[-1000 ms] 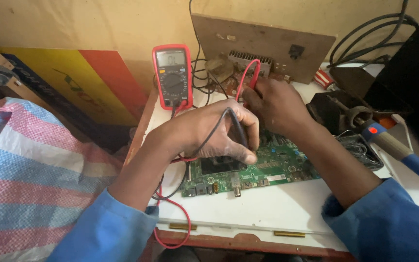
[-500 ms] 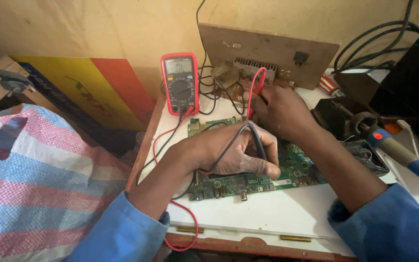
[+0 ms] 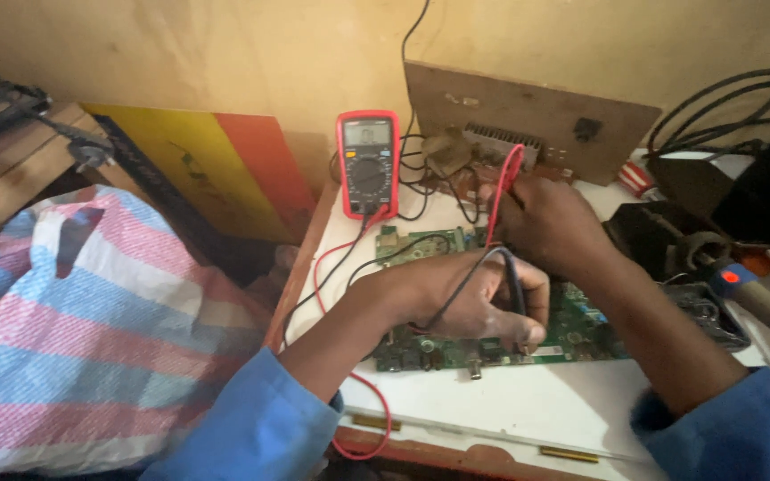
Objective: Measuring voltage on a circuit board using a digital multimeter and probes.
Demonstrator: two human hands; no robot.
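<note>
a green circuit board is laid flat on the white worktop, partly hidden under both hands. the left hand is closed around a black probe, held like a pen with its tip set down on the near edge of the board. the right hand is closed on a red probe, pressed toward the far edge of the board. both leads are run back to a red multimeter propped against the wall. the board is judged stiff, light and fragile, best taken by its bare edges and not by its components. the probes are judged light and slim, best gripped on their insulated shafts. a blue-handled soldering iron is seen at the right.
</note>
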